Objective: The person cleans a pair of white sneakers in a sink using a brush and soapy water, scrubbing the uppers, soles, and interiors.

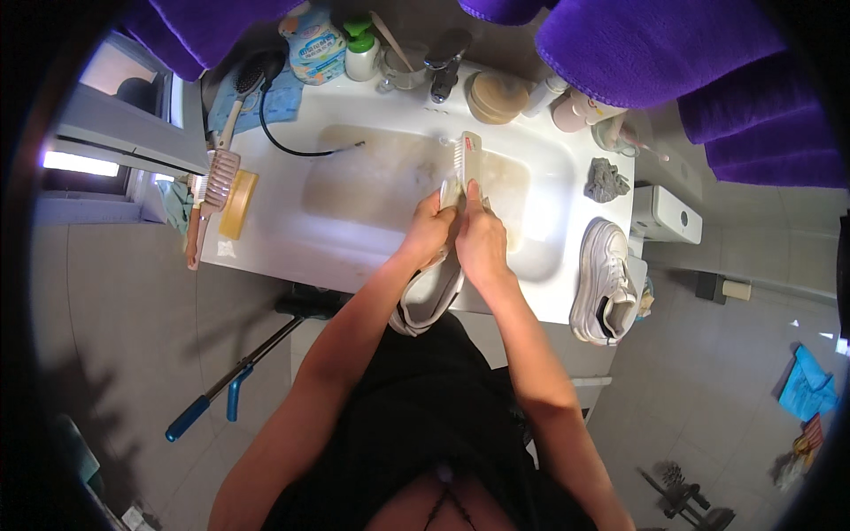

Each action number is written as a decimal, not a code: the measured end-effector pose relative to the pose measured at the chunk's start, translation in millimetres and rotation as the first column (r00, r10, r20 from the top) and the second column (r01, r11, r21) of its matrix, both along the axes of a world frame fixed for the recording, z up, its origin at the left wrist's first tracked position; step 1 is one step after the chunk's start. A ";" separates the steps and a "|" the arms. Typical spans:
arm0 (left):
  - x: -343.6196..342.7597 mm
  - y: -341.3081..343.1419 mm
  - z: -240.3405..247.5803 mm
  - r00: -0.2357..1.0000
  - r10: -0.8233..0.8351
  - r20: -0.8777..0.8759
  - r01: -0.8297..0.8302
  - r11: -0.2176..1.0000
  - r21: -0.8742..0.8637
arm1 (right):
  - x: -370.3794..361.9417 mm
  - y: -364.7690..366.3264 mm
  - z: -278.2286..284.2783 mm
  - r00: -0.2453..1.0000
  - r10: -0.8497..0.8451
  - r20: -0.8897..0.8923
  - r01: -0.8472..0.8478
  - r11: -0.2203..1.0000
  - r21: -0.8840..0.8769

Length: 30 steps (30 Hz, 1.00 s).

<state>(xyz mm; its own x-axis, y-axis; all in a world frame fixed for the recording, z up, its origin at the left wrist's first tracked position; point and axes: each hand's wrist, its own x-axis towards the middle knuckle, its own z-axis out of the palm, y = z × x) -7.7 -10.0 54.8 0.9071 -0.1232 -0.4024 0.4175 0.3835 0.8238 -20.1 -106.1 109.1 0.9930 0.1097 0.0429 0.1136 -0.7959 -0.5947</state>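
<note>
Over the front of the white sink [266, 234], my left hand [428, 232] is closed round a white shoe [432, 296]. The shoe's open heel end points toward me, and its toe lies mostly hidden behind my hands. My right hand [482, 239] grips a pale scrub brush [472, 159], its bristles facing left, against the shoe's front end. Murky brownish water [372, 177] with some suds stands in the basin. The matching white shoe [606, 281] rests on the counter's right end, beside a crumpled grey scouring pad [607, 180].
Behind the basin stand a faucet [445, 66], a green-topped pump bottle [361, 55] and a round tan container [496, 97]. Hairbrushes [220, 177] and a yellow bar [237, 205] line the left edge. Purple towels [655, 53] hang above. A blue-handled pole [235, 376] leans at lower left.
</note>
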 end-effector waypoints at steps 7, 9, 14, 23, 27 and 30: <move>9.0 1.1 1.4 0.984 0.055 -0.171 -0.080 0.986 -0.144 | -67.5 -4.1 14.1 0.982 0.078 -0.170 -0.113 0.973 -0.202; 9.1 -5.5 -0.2 0.988 -0.033 -0.150 0.027 0.999 -0.041 | -31.5 -12.5 8.0 0.987 0.018 -0.157 -0.037 0.992 -0.123; 8.4 -16.6 2.2 0.996 -0.029 -0.088 0.028 1.000 -0.012 | -8.3 -28.4 -3.9 0.989 -0.050 -0.138 0.043 0.998 -0.053; 11.7 -20.0 5.1 0.972 -0.110 -0.207 0.092 0.991 -0.094 | 5.5 -62.1 -22.4 0.969 -0.142 -0.200 0.144 0.990 -0.004; 13.2 -12.9 8.7 0.978 -0.076 -0.196 0.053 0.991 -0.122 | -2.7 -77.1 5.2 0.905 -0.286 -0.315 0.390 0.852 0.349; 16.5 -8.1 33.4 0.957 -0.080 -0.278 0.026 0.981 -0.192 | -49.0 -65.3 18.7 0.913 -0.235 -0.334 0.388 0.756 0.527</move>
